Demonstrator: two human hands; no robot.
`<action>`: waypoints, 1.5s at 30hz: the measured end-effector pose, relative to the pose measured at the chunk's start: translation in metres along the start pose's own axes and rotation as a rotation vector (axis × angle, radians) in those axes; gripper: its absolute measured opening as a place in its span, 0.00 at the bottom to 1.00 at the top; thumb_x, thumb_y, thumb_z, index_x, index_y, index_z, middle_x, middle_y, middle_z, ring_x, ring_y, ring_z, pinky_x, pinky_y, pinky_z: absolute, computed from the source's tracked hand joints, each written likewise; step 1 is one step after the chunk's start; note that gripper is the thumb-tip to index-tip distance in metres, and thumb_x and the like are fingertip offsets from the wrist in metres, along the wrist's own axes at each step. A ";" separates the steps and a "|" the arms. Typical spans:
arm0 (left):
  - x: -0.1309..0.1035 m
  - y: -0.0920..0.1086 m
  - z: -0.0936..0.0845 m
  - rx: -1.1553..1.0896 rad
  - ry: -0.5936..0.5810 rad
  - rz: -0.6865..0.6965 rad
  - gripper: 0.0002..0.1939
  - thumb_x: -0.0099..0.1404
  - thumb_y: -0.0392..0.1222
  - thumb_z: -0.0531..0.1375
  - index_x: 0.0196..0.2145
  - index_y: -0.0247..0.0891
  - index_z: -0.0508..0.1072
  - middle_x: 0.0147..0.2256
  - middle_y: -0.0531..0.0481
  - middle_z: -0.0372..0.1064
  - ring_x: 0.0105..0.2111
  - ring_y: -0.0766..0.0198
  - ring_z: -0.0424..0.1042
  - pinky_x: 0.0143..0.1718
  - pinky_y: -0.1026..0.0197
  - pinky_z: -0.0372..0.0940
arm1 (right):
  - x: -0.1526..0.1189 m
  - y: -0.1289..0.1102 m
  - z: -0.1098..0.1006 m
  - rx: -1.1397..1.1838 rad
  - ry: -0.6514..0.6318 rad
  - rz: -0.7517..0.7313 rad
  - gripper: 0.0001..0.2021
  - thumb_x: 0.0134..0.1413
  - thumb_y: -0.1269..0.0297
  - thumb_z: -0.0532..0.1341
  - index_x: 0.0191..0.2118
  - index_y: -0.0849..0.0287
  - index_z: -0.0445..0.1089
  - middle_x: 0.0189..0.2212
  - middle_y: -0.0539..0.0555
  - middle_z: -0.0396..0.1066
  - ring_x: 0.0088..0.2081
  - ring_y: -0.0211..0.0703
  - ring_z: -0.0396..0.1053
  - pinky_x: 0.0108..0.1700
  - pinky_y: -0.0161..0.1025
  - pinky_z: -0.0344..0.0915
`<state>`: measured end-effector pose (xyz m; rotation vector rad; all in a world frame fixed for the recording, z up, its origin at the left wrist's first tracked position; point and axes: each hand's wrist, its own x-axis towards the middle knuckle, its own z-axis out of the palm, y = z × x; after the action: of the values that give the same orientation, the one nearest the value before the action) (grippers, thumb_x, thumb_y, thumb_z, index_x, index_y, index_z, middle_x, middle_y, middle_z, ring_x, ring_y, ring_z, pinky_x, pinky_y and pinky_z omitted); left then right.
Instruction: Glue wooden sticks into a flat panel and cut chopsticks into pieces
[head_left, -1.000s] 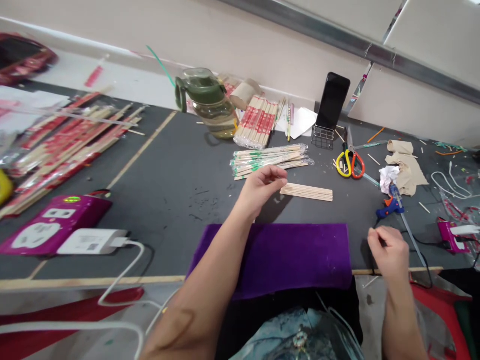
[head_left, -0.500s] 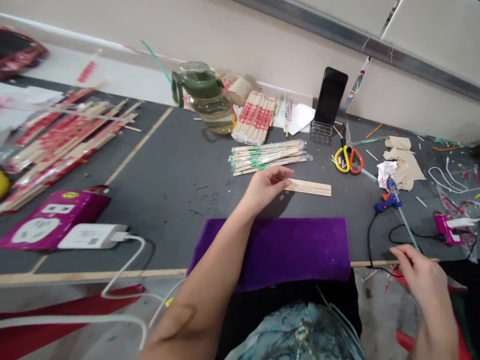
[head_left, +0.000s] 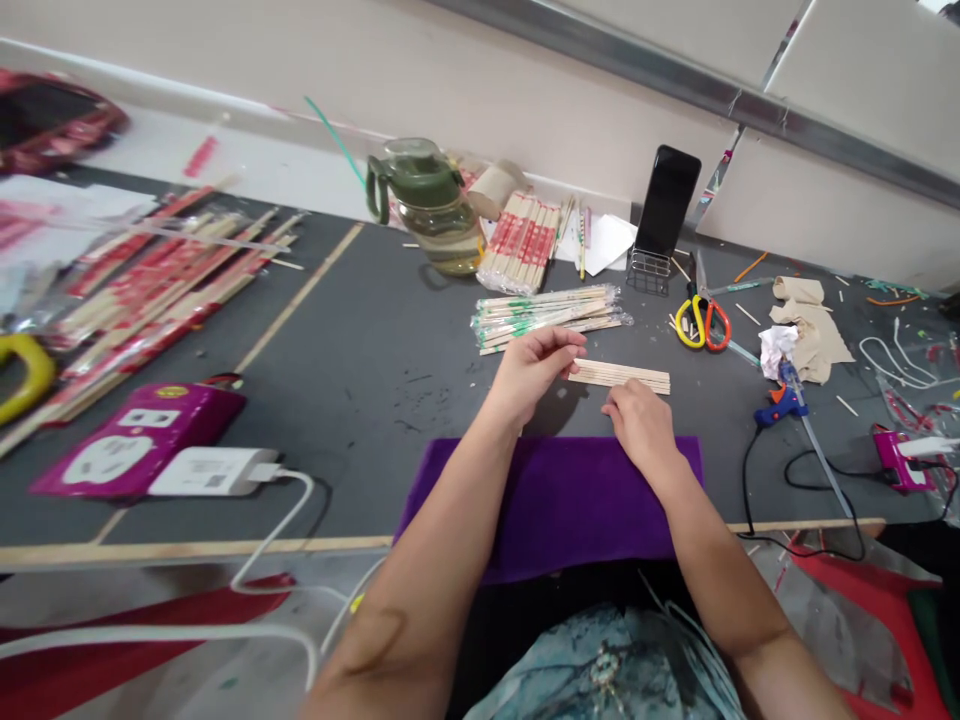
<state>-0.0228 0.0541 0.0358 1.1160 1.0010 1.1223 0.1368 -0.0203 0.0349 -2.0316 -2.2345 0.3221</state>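
A flat row of pale wooden sticks (head_left: 630, 377) lies on the dark table, side by side. At its left end is my left hand (head_left: 534, 368), thumb and fingertips pinched together; whatever is between them is too small to make out. My right hand (head_left: 643, 422) is just below the row, fingers curled in and their grip hidden. Its wrist rests over a purple cloth (head_left: 585, 500) at the table's front edge. Behind my left hand lie plastic-wrapped sticks with green marks (head_left: 547, 312).
Scissors (head_left: 703, 320) with yellow and red handles lie right of the sticks, near a blue glue gun (head_left: 784, 400) with a cord. A phone (head_left: 667, 205) stands in a wire holder. A jug (head_left: 431, 205), red-wrapped chopsticks (head_left: 521, 240) and a purple power strip (head_left: 146, 430) are also on the table.
My right hand has come from the table's right front edge, below the glue gun, in to the row of sticks. The left hand stays at the row's left end. The view has shifted slightly.
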 end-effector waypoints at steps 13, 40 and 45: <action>0.006 -0.016 -0.004 0.493 0.053 0.226 0.09 0.59 0.42 0.61 0.36 0.38 0.78 0.32 0.49 0.76 0.31 0.62 0.71 0.32 0.61 0.63 | -0.108 0.091 -0.045 0.319 0.545 0.182 0.15 0.68 0.57 0.59 0.29 0.56 0.71 0.26 0.49 0.69 0.28 0.39 0.65 0.35 0.35 0.61; 0.008 -0.020 0.006 0.617 0.109 0.273 0.09 0.60 0.40 0.58 0.35 0.38 0.78 0.32 0.49 0.76 0.29 0.63 0.67 0.32 0.61 0.60 | -0.215 0.129 -0.088 0.143 0.119 0.304 0.21 0.67 0.47 0.55 0.25 0.54 0.64 0.20 0.46 0.63 0.22 0.39 0.60 0.28 0.37 0.53; 0.006 -0.016 0.009 0.618 0.112 0.285 0.08 0.61 0.40 0.59 0.35 0.39 0.78 0.32 0.50 0.75 0.29 0.64 0.67 0.33 0.61 0.61 | -0.200 0.081 -0.052 0.287 0.049 0.036 0.13 0.71 0.61 0.54 0.36 0.54 0.74 0.35 0.53 0.76 0.38 0.43 0.74 0.42 0.37 0.66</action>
<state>-0.0102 0.0571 0.0209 1.7468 1.3577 1.1375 0.2469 -0.2077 0.0805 -1.9081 -1.9923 0.5538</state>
